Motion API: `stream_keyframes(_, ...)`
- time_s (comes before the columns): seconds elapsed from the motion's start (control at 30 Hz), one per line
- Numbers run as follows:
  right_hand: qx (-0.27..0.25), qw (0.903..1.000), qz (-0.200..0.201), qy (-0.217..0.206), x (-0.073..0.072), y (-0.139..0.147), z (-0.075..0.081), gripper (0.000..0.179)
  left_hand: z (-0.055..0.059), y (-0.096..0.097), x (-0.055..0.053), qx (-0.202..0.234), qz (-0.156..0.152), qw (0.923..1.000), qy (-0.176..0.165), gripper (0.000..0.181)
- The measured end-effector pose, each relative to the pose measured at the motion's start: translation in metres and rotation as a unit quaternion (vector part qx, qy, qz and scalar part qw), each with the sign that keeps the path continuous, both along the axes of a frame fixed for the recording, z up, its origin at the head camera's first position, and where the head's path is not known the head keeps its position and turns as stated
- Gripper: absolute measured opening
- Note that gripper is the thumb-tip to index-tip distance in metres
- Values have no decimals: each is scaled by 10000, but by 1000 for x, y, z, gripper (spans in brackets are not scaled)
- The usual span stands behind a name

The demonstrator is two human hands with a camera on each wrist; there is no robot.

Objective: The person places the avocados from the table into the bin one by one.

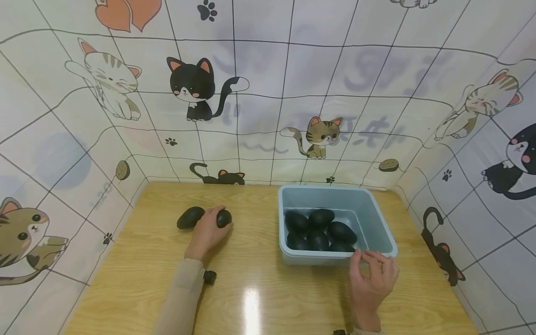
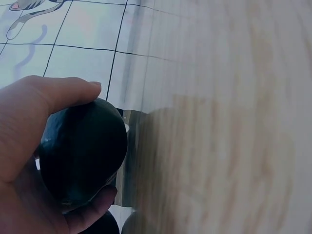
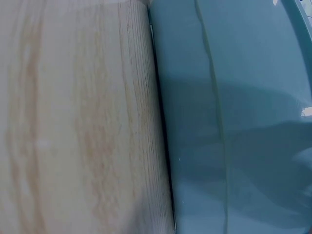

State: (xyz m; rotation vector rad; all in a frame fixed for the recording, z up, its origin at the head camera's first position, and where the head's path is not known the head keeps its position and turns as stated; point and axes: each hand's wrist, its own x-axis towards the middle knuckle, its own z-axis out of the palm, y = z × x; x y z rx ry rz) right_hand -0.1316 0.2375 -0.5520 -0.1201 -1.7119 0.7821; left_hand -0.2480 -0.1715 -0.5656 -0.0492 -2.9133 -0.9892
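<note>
My left hand (image 1: pixel 208 235) grips a dark avocado (image 1: pixel 224 218) on the left part of the wooden table. In the left wrist view, the thumb and fingers curl round that avocado (image 2: pixel 84 151). A second avocado (image 1: pixel 190 217) lies just left of the hand, partly behind it. To the right stands a light blue plastic bin (image 1: pixel 322 258) with several dark avocados (image 1: pixel 321 217) in its left and middle part. At the bin's front right rim, my right hand (image 1: pixel 372 279) holds on with bent fingers and thumb. The right wrist view shows only the bin's outer wall (image 3: pixel 234 112) and the table, no hand.
The wooden table (image 1: pixel 247 270) runs up to a wall covering (image 1: pixel 259 111) printed with cats and grid lines, which also closes off both sides. A small dark wrist camera (image 1: pixel 210 278) sits on the left sleeve. The bin stands near the back wall.
</note>
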Motion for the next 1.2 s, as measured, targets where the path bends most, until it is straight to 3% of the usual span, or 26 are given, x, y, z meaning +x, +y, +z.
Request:
stream_keyframes(0.7, -89, 9997, -38, 236, 0, -7, 7, 21, 7, 7, 6, 175, 15, 9997, 142, 67)
stream_keyframes(1.0, -25, 9999, -3, 122, -1, -1, 1, 22, 20, 10, 9, 571, -92, 9982, 160, 67)
stream_keyframes(1.2, -40, 9999, 10, 101, 0, -1, 1, 20, 25, 11, 10, 559, -156, 9980, 252, 68)
